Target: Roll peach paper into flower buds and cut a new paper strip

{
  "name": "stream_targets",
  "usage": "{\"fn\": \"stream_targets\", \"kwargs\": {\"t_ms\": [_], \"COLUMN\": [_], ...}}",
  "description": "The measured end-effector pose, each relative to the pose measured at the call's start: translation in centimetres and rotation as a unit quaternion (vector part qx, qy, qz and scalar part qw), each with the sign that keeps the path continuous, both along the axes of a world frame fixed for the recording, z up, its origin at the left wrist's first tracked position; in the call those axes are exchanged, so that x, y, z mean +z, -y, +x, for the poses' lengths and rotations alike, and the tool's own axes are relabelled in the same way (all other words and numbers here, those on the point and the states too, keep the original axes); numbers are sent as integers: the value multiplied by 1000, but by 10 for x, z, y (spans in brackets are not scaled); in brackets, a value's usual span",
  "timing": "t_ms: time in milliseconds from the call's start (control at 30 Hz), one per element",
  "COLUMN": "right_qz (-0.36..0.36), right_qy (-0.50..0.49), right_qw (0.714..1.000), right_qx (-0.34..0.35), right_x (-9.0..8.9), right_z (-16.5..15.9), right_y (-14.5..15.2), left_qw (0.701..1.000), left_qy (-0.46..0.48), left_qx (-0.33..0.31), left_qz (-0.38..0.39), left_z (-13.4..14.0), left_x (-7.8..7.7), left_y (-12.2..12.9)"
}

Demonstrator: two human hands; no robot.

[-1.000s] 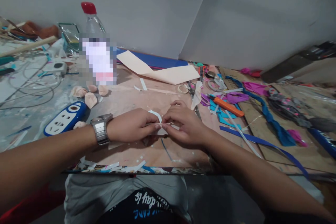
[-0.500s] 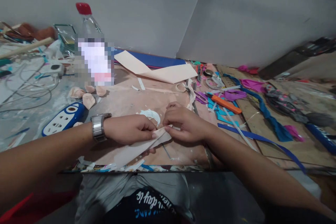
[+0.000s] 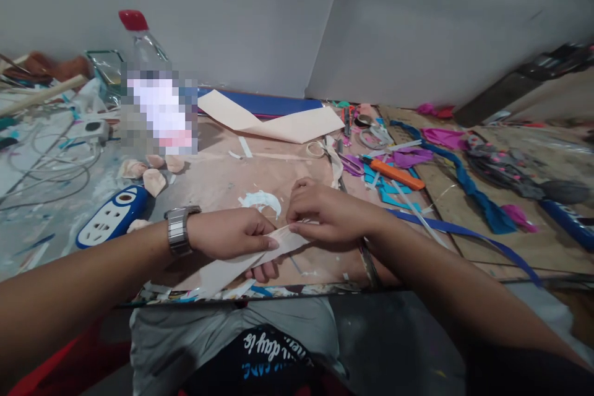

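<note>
My left hand [image 3: 232, 232], with a metal watch [image 3: 178, 230] on the wrist, pinches a pale cream paper strip [image 3: 225, 269] between thumb and fingers. Some of its fingertips show below the strip. My right hand [image 3: 327, 213] grips the strip's other end, thumb pressed to the bent fingers. Between the hands the strip looks gathered and folded; its lower left end hangs near the table edge. Just beyond the hands is a white smear [image 3: 262, 199] on the board.
Several peach petal-like pieces [image 3: 154, 182] lie by a blue-and-white power strip [image 3: 112, 215] at left. A red-capped bottle [image 3: 148, 46] stands behind. A folded cream paper strip [image 3: 273, 127] lies at the back. Right are an orange cutter [image 3: 396, 174], scissors [image 3: 348, 162] and blue ribbon [image 3: 464, 232].
The strip between my hands is spread wider and lies flatter, and more of my left fingertips show beneath it. Both hands keep hold. The view has shifted slightly.
</note>
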State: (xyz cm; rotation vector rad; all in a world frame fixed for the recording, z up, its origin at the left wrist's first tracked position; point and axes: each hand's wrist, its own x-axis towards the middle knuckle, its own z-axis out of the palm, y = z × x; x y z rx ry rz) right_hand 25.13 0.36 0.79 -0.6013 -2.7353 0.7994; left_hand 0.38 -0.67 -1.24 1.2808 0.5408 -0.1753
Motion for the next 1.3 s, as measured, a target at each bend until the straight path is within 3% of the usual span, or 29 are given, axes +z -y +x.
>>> {"fn": "stream_targets", "kwargs": {"t_ms": [300,567,900,1167,1300], "right_qz": [12,7,-6,18,20], "right_qy": [50,87,97,105,83], "right_qw": [999,996,993,991,995], "right_qx": [16,-23,-65,-82,-58], "right_x": [11,18,21,18,21], "right_z": [19,35,50,54,46], "right_y": [-18,-32,-44,-49,-40], "left_qw": [999,997,997,990,993], "left_qy": [18,50,6,17,4], "left_qx": [-13,-12,4,-110,-100], "left_qz": [-34,-52,-76,-81,-68], "left_z": [-3,-5,-7,-14,-21], "left_x": [0,-11,-7,1,13], "left_y": [0,-2,0,-4,-19]}}
